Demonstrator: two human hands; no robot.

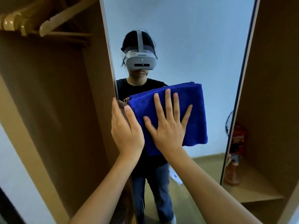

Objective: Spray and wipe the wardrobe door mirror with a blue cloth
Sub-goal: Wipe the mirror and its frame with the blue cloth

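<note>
Two hands work at mid-frame. The right hand (168, 125) lies flat with fingers spread, pressing the folded blue cloth (186, 117) against the wardrobe door mirror (186, 38). The left hand (126, 130) grips the door's left edge, thumb on the glass, fingers wrapped behind. The tall, narrow mirror runs from top to bottom of the frame, with unwiped glass mostly above and to the right of the cloth, so the right hand is nearer. An orange spray bottle (232, 172) stands on a shelf at lower right.

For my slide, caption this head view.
Right hand presses folded blue cloth flat on mirror; left hand grips door edge.
</note>
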